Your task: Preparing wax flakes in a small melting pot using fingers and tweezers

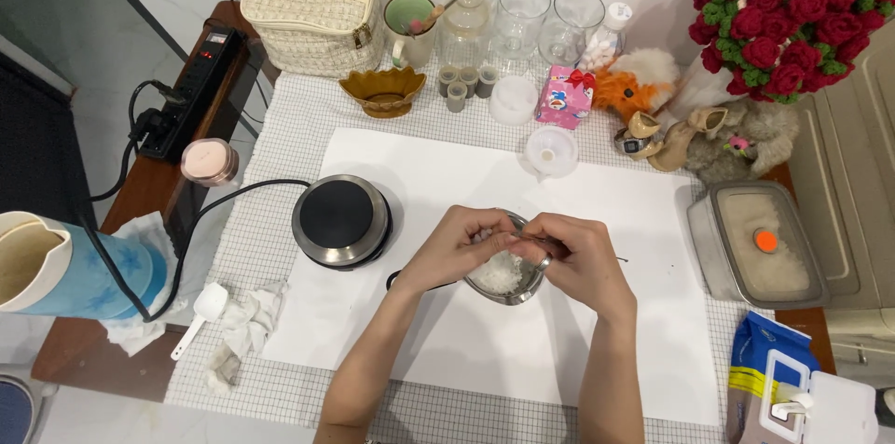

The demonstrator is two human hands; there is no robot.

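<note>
While hands (522, 253) meet over white paper (466, 341), gridded tablecloth (280, 127), tiled wall

The left hand (457, 246) and right hand (573, 260) cover most of the small metal pot (508, 284), and whatever their fingertips pinch is too small to tell. At nine o'clock the blue jug (65, 271) is cut by the edge; at five o'clock, the wipes pack (806, 388).
</note>
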